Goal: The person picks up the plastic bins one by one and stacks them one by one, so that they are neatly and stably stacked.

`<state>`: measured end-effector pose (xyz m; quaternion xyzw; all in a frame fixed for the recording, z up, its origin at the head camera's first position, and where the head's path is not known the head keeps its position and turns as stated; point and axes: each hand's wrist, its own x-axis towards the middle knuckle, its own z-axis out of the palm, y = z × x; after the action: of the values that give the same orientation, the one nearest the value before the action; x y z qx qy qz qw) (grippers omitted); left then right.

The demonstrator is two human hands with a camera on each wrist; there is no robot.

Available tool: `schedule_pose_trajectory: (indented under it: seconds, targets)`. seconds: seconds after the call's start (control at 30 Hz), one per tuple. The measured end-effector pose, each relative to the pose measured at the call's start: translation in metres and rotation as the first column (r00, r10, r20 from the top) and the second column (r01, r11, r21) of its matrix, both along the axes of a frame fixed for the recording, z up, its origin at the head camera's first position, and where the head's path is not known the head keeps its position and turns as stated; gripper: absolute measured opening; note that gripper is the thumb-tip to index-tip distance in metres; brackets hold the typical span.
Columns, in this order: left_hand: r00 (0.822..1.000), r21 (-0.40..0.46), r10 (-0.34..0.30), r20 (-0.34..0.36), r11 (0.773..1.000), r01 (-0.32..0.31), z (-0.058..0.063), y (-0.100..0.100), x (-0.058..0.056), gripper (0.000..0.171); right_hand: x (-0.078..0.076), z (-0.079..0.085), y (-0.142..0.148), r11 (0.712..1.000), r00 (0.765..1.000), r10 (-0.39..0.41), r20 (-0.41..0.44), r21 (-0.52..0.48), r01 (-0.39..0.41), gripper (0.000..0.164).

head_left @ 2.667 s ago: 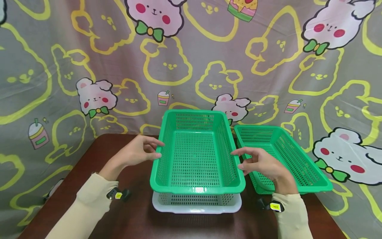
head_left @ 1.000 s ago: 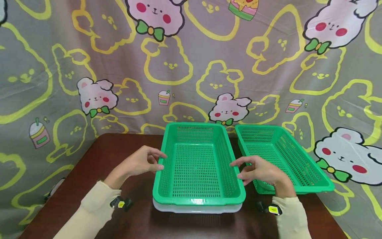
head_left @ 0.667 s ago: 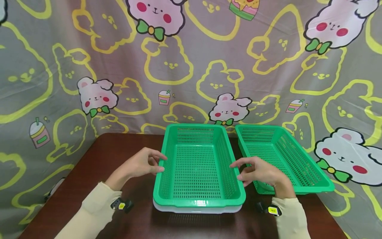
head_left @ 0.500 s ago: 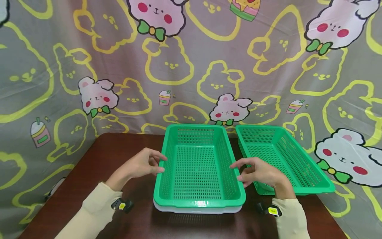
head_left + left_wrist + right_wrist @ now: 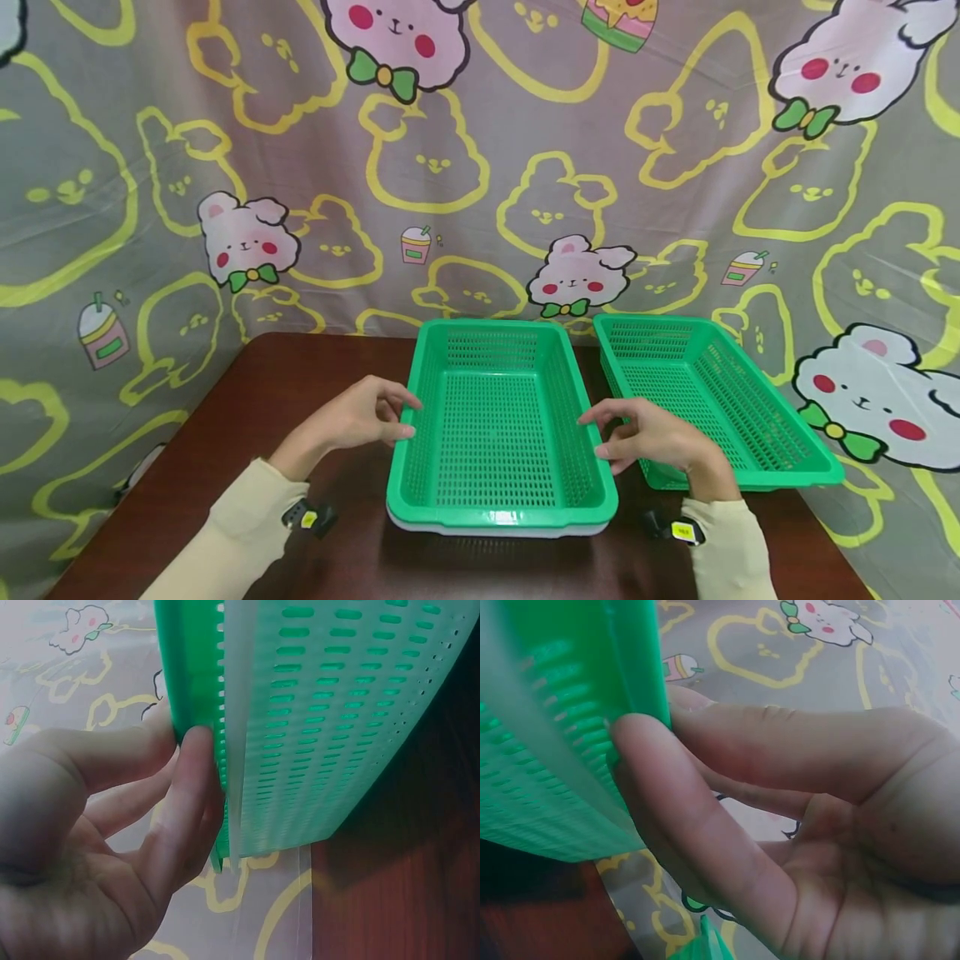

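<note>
A green plastic basket [image 5: 495, 433] with slotted walls sits nested inside a white basket [image 5: 502, 531], whose front rim shows just below the green one in the head view. My left hand [image 5: 365, 414] pinches the green basket's left rim between thumb and fingers. On the opposite side, my right hand [image 5: 648, 433] pinches the right rim the same way. The left wrist view shows the white basket's slotted wall [image 5: 322, 712] around the green one, with a small gap between the two rims. Both baskets hold nothing that I can see.
Another green basket [image 5: 750, 400] stands at an angle on the right of the dark reddish table [image 5: 315, 367], close to my right hand. Behind the table hangs a patterned curtain [image 5: 442, 167] with cartoon bears and rabbits.
Both hands have lowered the green basket into the white one, so less of the white basket shows at the front. In the last half second it has sunk slightly further.
</note>
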<state>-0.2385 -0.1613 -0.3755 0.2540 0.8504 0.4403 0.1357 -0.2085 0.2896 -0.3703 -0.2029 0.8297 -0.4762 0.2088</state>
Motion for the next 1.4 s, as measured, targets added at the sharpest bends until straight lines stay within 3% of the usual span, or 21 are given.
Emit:
schedule_pose_trajectory:
  seconds: [0.67, 1.4]
  targets:
    - [0.999, 0.01, -0.022, 0.026, 1.0, 0.022, -0.0005, -0.0022, -0.0011, 0.039, 0.0002, -0.0009, -0.0038, 1.0, 0.999, -0.002, 0.052, -0.008, 0.003, 0.049]
    - [0.998, 0.021, 0.008, 0.057, 1.0, -0.009, -0.0041, -0.0015, 0.001, 0.042, -0.0016, -0.0037, -0.0033, 0.999, 0.998, 0.049, 0.03, 0.003, -0.049, 0.049]
